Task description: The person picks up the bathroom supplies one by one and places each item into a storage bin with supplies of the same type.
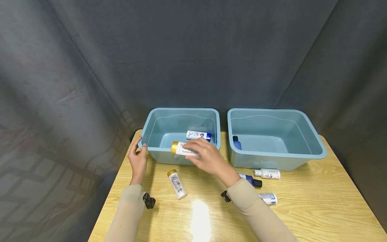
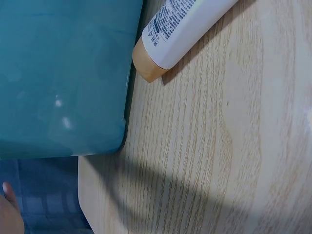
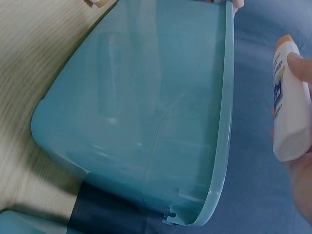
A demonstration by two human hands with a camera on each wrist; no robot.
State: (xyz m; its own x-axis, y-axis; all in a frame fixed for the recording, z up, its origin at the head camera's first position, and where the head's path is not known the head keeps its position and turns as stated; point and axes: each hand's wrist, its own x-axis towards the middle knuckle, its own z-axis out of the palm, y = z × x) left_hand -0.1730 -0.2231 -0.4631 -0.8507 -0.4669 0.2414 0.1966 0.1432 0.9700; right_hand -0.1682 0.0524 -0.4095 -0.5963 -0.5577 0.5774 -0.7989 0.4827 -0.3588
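My right hand (image 1: 209, 157) grips a white bottle with a gold cap (image 1: 183, 149) over the front rim of the left blue bin (image 1: 181, 158). In the right wrist view the thumb lies along the held bottle's side, its cap pointing up. At the front-left corner of that bin is my left hand (image 1: 138, 164), thumb and fingers spread apart around the rim; only a small part of it enters the left wrist view. Inside the bin lies a white bottle with a blue cap (image 1: 198, 135). Another gold-capped bottle (image 1: 177, 185) lies on the table before the bin.
To the right stands a second blue bin (image 1: 278, 156) with a blue, black-capped bottle (image 1: 237, 144) inside. Before it lie a white Dove bottle (image 1: 267, 173), a dark blue bottle (image 1: 251, 179) and a white-and-blue container (image 1: 268, 198), the last two partly behind my right arm.
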